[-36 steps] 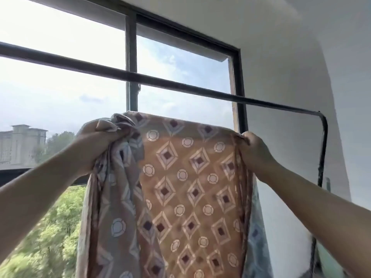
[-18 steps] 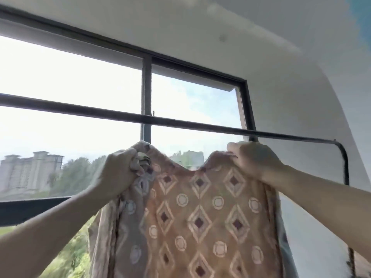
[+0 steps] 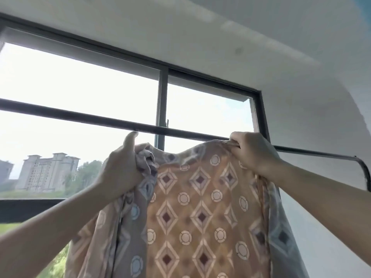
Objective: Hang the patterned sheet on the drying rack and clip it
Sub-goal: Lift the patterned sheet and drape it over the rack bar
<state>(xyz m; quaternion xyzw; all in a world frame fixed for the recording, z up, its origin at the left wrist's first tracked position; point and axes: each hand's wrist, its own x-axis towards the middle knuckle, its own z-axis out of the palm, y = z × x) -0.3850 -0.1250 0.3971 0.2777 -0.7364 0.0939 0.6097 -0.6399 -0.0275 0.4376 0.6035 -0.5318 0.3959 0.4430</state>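
Note:
The patterned sheet (image 3: 198,213), orange-brown with diamonds and circles and grey-blue at its sides, hangs down from both my raised hands. My left hand (image 3: 122,169) grips a bunched fold of its top edge, thumb pointing up just under the rack bar. My right hand (image 3: 253,151) pinches the other top corner right against the bar. The drying rack's dark top bar (image 3: 84,117) runs across the view and bends down at the right end (image 3: 365,173). The sheet's top edge sags between my hands just below the bar. No clips are in view.
A large dark-framed window (image 3: 162,97) stands behind the rack, with bright sky, a tall building and trees outside. A white wall (image 3: 313,117) lies to the right and the ceiling is above.
Both hands have lifted the sheet's top edge up to the rack bar. The view has tilted upward, and the hands have come closer to the bar.

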